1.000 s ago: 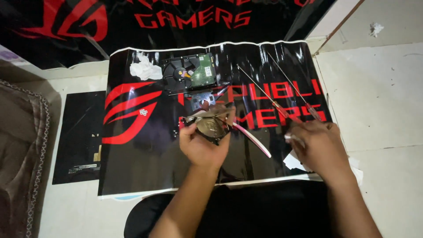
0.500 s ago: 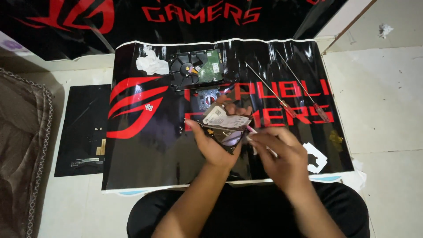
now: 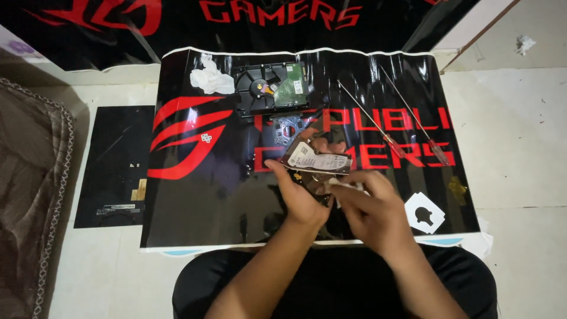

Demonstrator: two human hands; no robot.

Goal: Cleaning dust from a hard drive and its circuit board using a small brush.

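At the centre of the frame the left hand (image 3: 298, 198) clamps a small silver labelled hard drive (image 3: 316, 160) tilted up over the glossy black-and-red mat (image 3: 201, 195), steadying it while the right hand (image 3: 369, 210), fingers pinched together, works at its near edge.

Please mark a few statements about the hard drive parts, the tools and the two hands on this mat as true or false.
1. The left hand holds a drive part with a white label above the mat. True.
2. Two long screwdrivers lie at the right of the mat. True.
3. The right hand rests on the screwdrivers. False: it is at the held part, apart from them.
4. The opened hard drive lies at the mat's near edge. False: it lies at the far edge, beside a crumpled white tissue.
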